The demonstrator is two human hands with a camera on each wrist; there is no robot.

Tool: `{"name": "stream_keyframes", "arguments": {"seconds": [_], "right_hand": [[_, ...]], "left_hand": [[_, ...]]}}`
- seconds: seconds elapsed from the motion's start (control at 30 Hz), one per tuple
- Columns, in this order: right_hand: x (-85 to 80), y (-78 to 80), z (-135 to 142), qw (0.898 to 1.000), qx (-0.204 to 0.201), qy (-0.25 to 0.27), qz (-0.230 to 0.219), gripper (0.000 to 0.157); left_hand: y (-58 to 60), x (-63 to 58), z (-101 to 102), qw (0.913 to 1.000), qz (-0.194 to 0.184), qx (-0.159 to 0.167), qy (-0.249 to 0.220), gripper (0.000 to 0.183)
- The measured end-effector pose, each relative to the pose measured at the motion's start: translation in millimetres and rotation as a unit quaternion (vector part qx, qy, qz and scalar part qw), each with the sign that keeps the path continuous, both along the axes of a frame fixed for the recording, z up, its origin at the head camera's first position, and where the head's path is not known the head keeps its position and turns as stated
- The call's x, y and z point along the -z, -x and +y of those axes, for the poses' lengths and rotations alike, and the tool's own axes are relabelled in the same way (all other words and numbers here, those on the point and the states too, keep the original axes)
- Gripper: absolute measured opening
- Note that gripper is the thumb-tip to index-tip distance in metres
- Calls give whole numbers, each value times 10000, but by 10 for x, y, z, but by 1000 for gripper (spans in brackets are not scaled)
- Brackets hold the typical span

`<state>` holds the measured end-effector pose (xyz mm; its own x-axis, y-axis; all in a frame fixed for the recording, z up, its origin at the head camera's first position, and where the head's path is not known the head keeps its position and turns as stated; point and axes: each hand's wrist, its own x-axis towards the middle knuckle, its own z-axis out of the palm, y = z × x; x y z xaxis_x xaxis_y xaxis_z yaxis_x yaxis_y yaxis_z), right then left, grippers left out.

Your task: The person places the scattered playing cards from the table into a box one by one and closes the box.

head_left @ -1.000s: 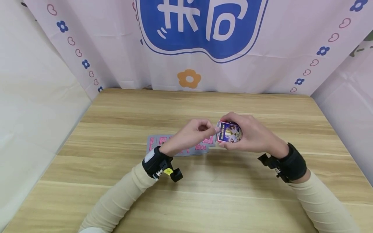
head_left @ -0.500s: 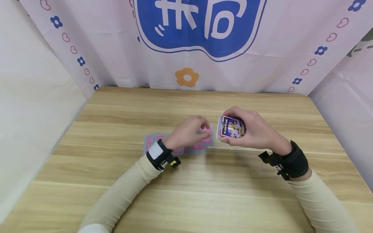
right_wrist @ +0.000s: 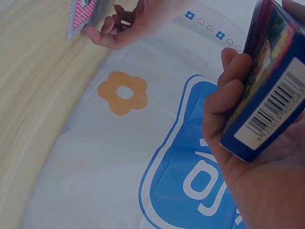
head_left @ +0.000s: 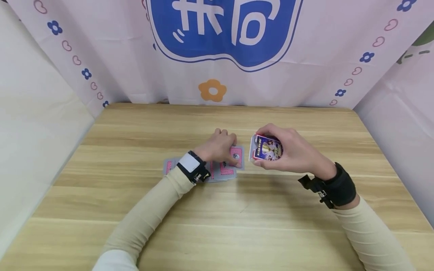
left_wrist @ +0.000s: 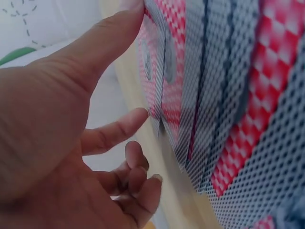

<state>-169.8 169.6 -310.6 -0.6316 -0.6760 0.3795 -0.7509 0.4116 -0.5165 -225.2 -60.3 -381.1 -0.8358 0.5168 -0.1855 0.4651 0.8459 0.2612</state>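
Several playing cards (head_left: pixel 226 171) lie overlapped in a spread on the table, their grey, pink-checked backs upward. Over their right end is my left hand (head_left: pixel 217 147), its thumb at the near edge of the rightmost card (head_left: pixel 237 152) and its index finger by the far edge. In the left wrist view, thumb and index finger spread along the cards' edge while the other fingers bend loosely. My right hand (head_left: pixel 293 150) grips a purple-blue card box (head_left: pixel 268 148) above the table, its mouth end facing left. The box's barcode end (right_wrist: pixel 271 109) shows in the right wrist view.
The wooden table (head_left: pixel 217 233) runs back to a printed cloth curtain (head_left: pixel 152 79) with a blue emblem. White cloth (head_left: pixel 37 113) hangs along the left side, and more cloth (head_left: pixel 403 113) stands at the right.
My left hand has moved left from the mouth of the card box and come down to the cards. My right hand still holds the box, now slightly higher.
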Motion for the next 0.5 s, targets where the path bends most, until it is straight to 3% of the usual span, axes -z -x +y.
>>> {"name": "stream_keyframes", "arguments": {"seconds": [0.23,0.37,0.5], "right_hand": [[-7,-3,4,10000,-13,-5,-19,59],[-2,-6,3,10000,-7,-42,-7,60],[-3,-1,0,10000,-9,-42,-8,58]], "left_hand": [[10,-2,-2,9998,-127,-146,25,82],[-24,-83,-16,9991,-342,64,-248,53],[-104,-242,-78,9919,-622,397,-1030,21]]}}
